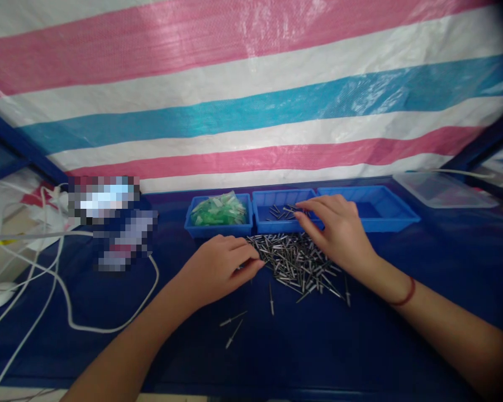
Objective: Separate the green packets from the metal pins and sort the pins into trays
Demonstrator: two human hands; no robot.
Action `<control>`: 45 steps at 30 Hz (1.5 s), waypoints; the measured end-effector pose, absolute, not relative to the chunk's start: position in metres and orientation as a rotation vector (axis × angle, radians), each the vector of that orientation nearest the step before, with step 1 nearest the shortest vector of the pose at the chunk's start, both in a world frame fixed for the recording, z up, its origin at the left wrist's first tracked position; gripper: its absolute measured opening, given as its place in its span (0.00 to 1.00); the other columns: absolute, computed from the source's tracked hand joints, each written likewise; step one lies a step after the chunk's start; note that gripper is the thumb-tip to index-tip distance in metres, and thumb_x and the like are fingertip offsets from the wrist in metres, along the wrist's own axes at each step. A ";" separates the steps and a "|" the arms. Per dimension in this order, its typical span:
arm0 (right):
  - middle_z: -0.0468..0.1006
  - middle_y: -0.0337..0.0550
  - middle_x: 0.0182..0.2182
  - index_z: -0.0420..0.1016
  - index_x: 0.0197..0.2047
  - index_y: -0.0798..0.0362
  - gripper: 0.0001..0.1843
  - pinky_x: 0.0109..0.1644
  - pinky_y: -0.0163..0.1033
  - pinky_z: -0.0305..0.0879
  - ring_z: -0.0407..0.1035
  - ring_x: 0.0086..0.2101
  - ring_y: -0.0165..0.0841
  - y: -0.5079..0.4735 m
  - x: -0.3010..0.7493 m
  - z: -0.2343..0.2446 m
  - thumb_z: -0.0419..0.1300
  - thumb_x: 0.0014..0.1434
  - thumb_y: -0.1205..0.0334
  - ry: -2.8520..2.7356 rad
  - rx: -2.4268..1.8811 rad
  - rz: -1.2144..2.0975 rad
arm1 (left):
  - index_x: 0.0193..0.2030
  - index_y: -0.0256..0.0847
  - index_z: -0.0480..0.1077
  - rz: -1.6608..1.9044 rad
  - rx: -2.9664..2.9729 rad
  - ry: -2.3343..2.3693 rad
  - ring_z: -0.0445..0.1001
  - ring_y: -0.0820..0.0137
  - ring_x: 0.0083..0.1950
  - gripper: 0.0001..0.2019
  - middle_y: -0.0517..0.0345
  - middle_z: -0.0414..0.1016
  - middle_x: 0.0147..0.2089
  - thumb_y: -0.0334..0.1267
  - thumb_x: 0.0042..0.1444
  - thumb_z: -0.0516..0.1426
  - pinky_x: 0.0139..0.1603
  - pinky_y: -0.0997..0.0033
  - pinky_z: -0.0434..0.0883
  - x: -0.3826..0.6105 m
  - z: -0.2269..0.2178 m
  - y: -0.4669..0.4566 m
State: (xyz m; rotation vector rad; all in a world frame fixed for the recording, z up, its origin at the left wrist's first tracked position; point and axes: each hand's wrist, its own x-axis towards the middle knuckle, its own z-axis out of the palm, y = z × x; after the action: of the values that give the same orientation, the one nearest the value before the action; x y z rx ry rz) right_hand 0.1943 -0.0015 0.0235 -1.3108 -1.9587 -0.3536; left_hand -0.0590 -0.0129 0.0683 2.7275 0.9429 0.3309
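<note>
A heap of silver blind rivets (295, 262) lies on the dark blue table. At its left edge is my left hand (228, 262), closed, thumb and fingers pinched together; a metallic glint shows under the fingers, but what they hold is hidden. Over the middle blue bin (268, 226) reaches my right hand (339, 226), with a blind rivet (291, 209) pinched at the fingertips. Several more rivets lie loose inside that bin. A few single rivets (233, 334) rest apart from the heap, nearer to me.
To the left, a blue bin (193, 230) holds green items in clear bags. Another blue bin (385, 223) stands at the right, beside a clear plastic lid (444, 190). White cables (71, 312) and blurred-out devices (128, 240) occupy the left side. Striped sheeting (251, 123) hangs behind.
</note>
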 end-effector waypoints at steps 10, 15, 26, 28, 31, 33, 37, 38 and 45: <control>0.75 0.41 0.30 0.72 0.35 0.51 0.08 0.39 0.42 0.54 0.64 0.34 0.34 -0.056 0.153 0.024 0.57 0.61 0.57 -2.640 -0.720 0.200 | 0.33 0.45 0.72 -0.490 2.401 1.280 0.73 0.65 0.30 0.20 0.63 0.75 0.29 0.56 0.40 0.66 0.26 0.72 0.56 -0.083 0.100 -0.052; 0.74 0.39 0.32 0.71 0.35 0.51 0.07 0.43 0.43 0.52 0.63 0.37 0.34 -0.061 0.152 0.020 0.56 0.62 0.58 -2.785 -0.714 0.281 | 0.33 0.42 0.73 -0.621 2.425 1.317 0.77 0.58 0.36 0.08 0.56 0.78 0.35 0.43 0.51 0.63 0.32 0.66 0.65 -0.070 0.093 -0.060; 0.74 0.41 0.31 0.73 0.36 0.53 0.08 0.38 0.42 0.50 0.61 0.36 0.35 -0.053 0.151 0.016 0.54 0.64 0.64 -2.686 -0.783 0.024 | 0.42 0.37 0.69 -0.381 2.627 1.282 0.77 0.62 0.39 0.07 0.51 0.75 0.43 0.35 0.64 0.51 0.36 0.66 0.73 -0.042 0.053 -0.046; 0.74 0.42 0.30 0.73 0.37 0.53 0.08 0.38 0.42 0.50 0.61 0.35 0.35 -0.053 0.152 0.016 0.54 0.64 0.64 -2.639 -0.812 0.011 | 0.43 0.37 0.68 -0.347 2.642 1.303 0.77 0.62 0.40 0.07 0.52 0.75 0.43 0.36 0.64 0.51 0.37 0.67 0.73 -0.038 0.053 -0.045; 0.74 0.43 0.31 0.74 0.38 0.54 0.10 0.39 0.42 0.52 0.62 0.36 0.35 -0.053 0.153 0.018 0.52 0.65 0.64 -2.573 -0.833 0.036 | 0.47 0.38 0.68 -0.256 2.617 1.369 0.77 0.62 0.41 0.10 0.52 0.75 0.43 0.40 0.63 0.54 0.38 0.68 0.71 -0.053 0.069 -0.039; 0.74 0.44 0.31 0.74 0.38 0.55 0.11 0.39 0.41 0.53 0.63 0.36 0.34 -0.053 0.153 0.020 0.51 0.65 0.64 -2.543 -0.831 0.053 | 0.46 0.41 0.69 -0.154 2.564 1.429 0.76 0.64 0.42 0.10 0.55 0.76 0.42 0.41 0.64 0.51 0.40 0.69 0.69 -0.073 0.083 -0.033; 0.74 0.45 0.31 0.74 0.38 0.55 0.10 0.40 0.42 0.54 0.64 0.36 0.35 -0.053 0.154 0.020 0.52 0.64 0.64 -2.533 -0.819 0.085 | 0.35 0.43 0.72 -0.262 2.368 1.473 0.75 0.65 0.36 0.09 0.59 0.76 0.33 0.46 0.58 0.57 0.33 0.72 0.64 -0.106 0.091 -0.023; 0.74 0.45 0.31 0.74 0.38 0.55 0.10 0.40 0.42 0.55 0.64 0.36 0.34 -0.053 0.154 0.020 0.52 0.64 0.64 -2.535 -0.819 0.095 | 0.34 0.43 0.73 -0.297 2.336 1.486 0.75 0.66 0.35 0.09 0.59 0.76 0.32 0.45 0.55 0.58 0.32 0.72 0.63 -0.109 0.089 -0.023; 0.75 0.44 0.31 0.74 0.40 0.54 0.09 0.42 0.42 0.56 0.64 0.36 0.35 -0.054 0.153 0.015 0.53 0.64 0.63 -2.559 -0.806 0.135 | 0.33 0.42 0.73 -0.320 2.332 1.472 0.74 0.67 0.35 0.08 0.56 0.76 0.34 0.36 0.57 0.53 0.33 0.72 0.62 -0.098 0.075 -0.027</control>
State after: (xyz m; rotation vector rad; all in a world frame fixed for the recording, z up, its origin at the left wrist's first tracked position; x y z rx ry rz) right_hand 0.1530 -0.0544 0.0152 -0.8058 -2.5593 0.1349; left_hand -0.0984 -0.0270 0.0747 2.3325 1.4721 -0.3199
